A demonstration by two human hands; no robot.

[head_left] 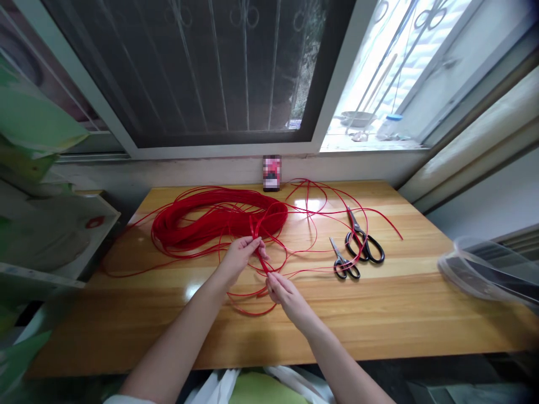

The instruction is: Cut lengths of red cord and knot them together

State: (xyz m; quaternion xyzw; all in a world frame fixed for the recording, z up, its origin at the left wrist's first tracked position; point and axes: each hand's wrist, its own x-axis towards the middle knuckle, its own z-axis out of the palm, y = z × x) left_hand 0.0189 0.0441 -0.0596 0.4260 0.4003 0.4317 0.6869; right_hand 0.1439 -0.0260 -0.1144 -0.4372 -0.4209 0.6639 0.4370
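Red cord strands run between my two hands in the middle of the table. My left hand pinches the gathered red cord at its upper part. Lower and to the right, my right hand grips the same strands between thumb and fingers. Behind my left hand lies a large coil of red cord, with loose loops spreading left, right and toward me. On the right, small scissors and larger black-handled scissors lie with thin cord strands crossing over them.
A phone-sized object with a blurred picture leans against the wall behind the wooden table. A clear plastic container sits at the right edge. White shelving stands at the left, and a window is behind.
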